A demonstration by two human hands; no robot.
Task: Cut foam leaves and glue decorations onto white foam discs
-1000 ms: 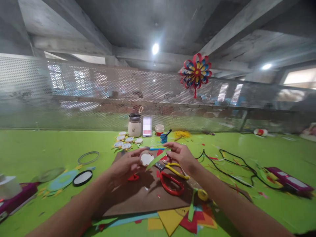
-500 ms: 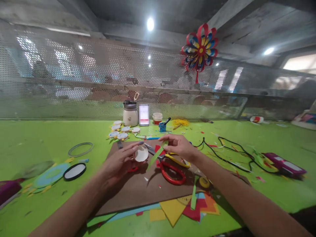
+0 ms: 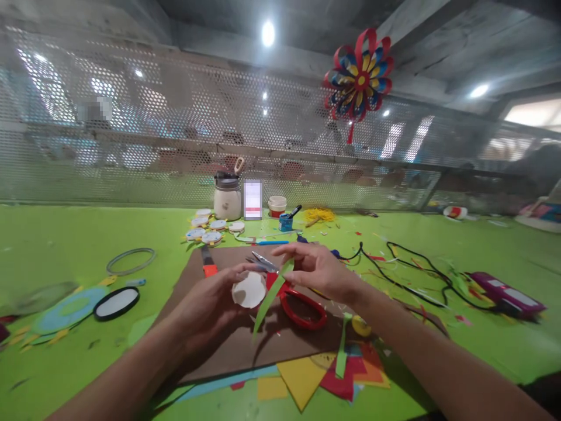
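Big green tabletop (image 3: 52, 234) across my whole view, with paper scraps scattered over it. In the middle lies a brown board (image 3: 245, 351), and both hands work just above it.

My left hand (image 3: 210, 304) has its grip closed on a white paper disc (image 3: 249, 289), held by the rim over the board. My right hand (image 3: 319, 272), just beside it, has a narrow pinch grip on the top end of a green paper strip (image 3: 269, 295). The strip slants down and left, passing right by the disc's right edge. Red-handled scissors (image 3: 302, 307) lie on the board beneath the strip.

To do this well, I'd say hold the disc steady and face-on. Pinch the strip close to its tip so it doesn't flop, and meet the rim squarely. The loose tail should stay off the scissors.

Hard to read from here:
- I can't tell whether the strip touches the disc or only crosses in front of it.
- The left fingertips are hidden behind the disc.
- Any glue on either piece is too small to see.
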